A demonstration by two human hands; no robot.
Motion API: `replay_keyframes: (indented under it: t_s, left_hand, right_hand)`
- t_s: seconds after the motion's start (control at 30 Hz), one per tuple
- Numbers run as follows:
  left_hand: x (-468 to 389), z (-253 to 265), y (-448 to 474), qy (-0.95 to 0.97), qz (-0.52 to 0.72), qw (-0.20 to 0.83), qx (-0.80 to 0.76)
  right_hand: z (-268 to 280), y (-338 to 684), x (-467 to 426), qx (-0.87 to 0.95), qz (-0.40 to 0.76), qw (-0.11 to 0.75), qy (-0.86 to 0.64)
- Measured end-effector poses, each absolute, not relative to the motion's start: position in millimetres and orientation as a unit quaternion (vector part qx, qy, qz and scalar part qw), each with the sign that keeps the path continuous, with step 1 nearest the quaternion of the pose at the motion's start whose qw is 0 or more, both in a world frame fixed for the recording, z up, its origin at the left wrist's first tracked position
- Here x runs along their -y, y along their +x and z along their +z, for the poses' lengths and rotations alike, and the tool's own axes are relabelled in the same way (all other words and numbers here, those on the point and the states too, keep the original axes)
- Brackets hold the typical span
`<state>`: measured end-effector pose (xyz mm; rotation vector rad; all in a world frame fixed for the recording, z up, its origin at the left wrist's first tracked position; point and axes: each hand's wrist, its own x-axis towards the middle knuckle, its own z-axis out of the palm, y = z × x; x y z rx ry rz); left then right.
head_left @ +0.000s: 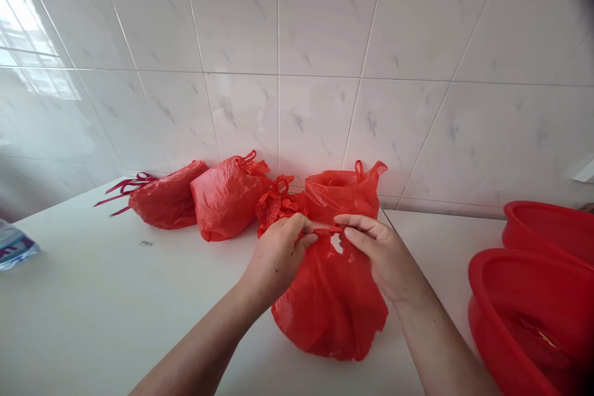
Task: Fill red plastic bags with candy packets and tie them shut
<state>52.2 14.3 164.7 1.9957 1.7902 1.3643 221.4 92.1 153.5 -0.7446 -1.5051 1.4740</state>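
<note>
In the middle of the head view a thin red plastic bag (331,309) hangs spread below my hands, with a small hole near its top. My left hand (288,247) pinches a twisted strip of the bag from the left. From the other side my right hand (375,247) pinches the same strip between thumb and fingers. Right behind them stands another red plastic bag (343,192), its mouth wide. A crumpled knotted red bag (276,204) lies just beyond my left hand.
Along the tiled wall (320,31) rest a full red plastic bag (227,201) and a darker red bag with ribbon ties (167,198). Two red plastic basins (492,260) occupy the right side of the white table (116,309). A clear plastic package (16,247) is at the left edge.
</note>
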Motion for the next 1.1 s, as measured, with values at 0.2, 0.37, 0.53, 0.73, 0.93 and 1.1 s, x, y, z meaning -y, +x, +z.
replay_keyframes:
  t_s: [0.2, 0.37, 0.53, 0.73, 0.93, 1.1]
  left_hand:
    - [-6, 170, 30, 0.729, 0.33, -0.049, -0.597]
    - [21, 146, 12, 0.744, 0.204, -0.001, -0.637]
    - [39, 138, 5, 0.723, 0.222, 0.115, -0.644]
    - [19, 143, 21, 0.714, 0.375, 0.18, -0.563]
    - [-11, 113, 50, 0.77, 0.236, 0.098, -0.584]
    - [11, 126, 19, 0.791, 0.164, 0.085, -0.583]
  right_hand:
    - [130, 219, -119, 0.605, 0.409, 0.521, -0.442]
    - [92, 227, -148, 0.643, 0.303, 0.478, -0.515]
    - [77, 232, -162, 0.667, 0.368, 0.444, -0.472]
    - [54, 250, -178, 0.601, 0.404, 0.465, -0.509]
    - [23, 256, -187, 0.617, 0.395, 0.425, -0.532]
    - [24, 257, -186, 0.656, 0.363, 0.401, -0.527]
